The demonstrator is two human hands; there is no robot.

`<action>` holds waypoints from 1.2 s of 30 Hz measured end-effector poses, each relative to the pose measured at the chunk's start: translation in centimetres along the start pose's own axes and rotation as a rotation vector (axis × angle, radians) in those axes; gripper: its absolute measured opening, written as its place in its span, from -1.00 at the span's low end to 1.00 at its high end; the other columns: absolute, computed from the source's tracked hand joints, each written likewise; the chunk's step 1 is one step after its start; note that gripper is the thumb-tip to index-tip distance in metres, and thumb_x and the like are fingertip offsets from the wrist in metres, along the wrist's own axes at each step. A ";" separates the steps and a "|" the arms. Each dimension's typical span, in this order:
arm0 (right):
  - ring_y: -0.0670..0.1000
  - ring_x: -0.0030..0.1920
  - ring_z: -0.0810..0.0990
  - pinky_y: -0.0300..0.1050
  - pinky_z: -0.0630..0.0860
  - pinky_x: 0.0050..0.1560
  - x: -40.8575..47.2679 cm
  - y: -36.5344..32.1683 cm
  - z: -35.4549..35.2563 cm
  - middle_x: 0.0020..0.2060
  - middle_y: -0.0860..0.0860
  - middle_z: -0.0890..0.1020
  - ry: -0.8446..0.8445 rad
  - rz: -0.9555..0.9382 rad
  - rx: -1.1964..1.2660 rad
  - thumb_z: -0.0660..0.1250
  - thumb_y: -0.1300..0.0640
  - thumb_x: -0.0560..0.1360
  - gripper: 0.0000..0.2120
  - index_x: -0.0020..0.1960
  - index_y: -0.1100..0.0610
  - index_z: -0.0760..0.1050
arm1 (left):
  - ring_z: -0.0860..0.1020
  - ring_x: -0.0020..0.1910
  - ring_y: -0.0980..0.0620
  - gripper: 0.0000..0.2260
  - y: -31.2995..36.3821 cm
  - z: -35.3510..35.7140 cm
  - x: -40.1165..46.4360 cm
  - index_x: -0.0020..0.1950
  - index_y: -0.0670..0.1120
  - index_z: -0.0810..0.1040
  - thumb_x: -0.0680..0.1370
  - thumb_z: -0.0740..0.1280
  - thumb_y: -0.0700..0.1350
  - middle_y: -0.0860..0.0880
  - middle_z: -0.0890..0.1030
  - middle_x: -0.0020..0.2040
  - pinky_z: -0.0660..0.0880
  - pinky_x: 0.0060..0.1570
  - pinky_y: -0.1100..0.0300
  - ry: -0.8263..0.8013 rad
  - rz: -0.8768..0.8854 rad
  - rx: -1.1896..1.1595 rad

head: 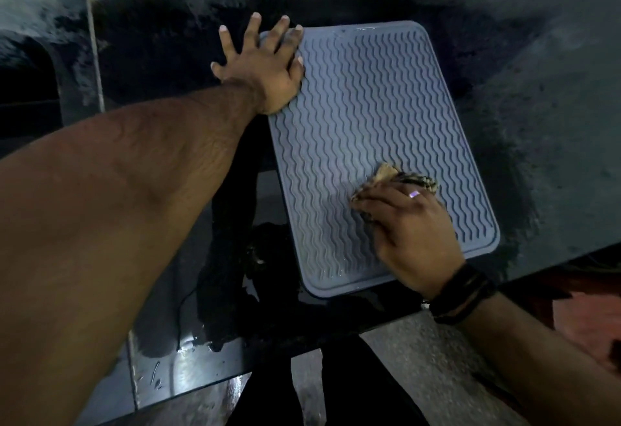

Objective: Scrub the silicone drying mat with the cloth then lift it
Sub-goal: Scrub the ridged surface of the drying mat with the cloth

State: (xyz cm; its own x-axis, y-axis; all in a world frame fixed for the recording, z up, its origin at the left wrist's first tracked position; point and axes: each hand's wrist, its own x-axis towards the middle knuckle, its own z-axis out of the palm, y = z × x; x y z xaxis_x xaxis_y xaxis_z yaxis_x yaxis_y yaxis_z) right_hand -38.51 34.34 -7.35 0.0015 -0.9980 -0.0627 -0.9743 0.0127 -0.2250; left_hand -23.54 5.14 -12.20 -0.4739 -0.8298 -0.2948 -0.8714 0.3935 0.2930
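The grey silicone drying mat (376,143) lies flat on the dark wet worktop (554,123). The left hand (265,69) presses on the mat's far left corner, fingers spread wide and straight. The right hand (413,230) rests on the mat's near right area, fingers curled round a patterned cloth (389,175) touching the ribbed surface.

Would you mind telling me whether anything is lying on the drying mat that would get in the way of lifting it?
Only the person's own hands. The left hand presses flat on the far left corner of the mat, and the right hand holds the cloth against its near part. Nothing else visible lies on the mat.
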 end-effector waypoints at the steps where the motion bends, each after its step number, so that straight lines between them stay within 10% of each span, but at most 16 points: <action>1: 0.13 0.16 0.63 0.10 0.55 0.15 0.2 0.0 -0.3 0.16 -0.05 0.68 0.028 -0.001 0.024 0.18 0.07 0.46 -0.61 0.17 0.02 0.67 | -0.31 0.75 -0.13 -0.44 0.0 0.0 0.0 0.76 0.31 -0.14 0.75 -0.11 0.30 0.22 -0.20 0.78 -0.11 0.47 -0.69 0.001 -0.001 0.002; 36: 0.15 0.17 0.62 0.11 0.55 0.12 -4.6 -0.5 -0.3 0.16 -0.03 0.68 -0.013 0.052 0.027 0.19 0.09 0.47 -0.63 0.16 0.05 0.67 | -0.25 0.77 -0.13 -0.44 0.0 0.4 -0.3 0.77 0.25 -0.10 0.76 -0.12 0.26 0.20 -0.15 0.79 -0.13 0.51 -0.66 0.057 0.027 0.040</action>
State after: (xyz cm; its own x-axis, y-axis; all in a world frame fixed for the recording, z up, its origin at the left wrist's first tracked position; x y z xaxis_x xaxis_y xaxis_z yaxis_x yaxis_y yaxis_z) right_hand -38.09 38.92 -6.69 -0.0465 -0.9951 -0.0873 -0.9666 0.0668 -0.2473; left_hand -23.43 5.51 -12.44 -0.4900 -0.8396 -0.2343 -0.8634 0.4303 0.2634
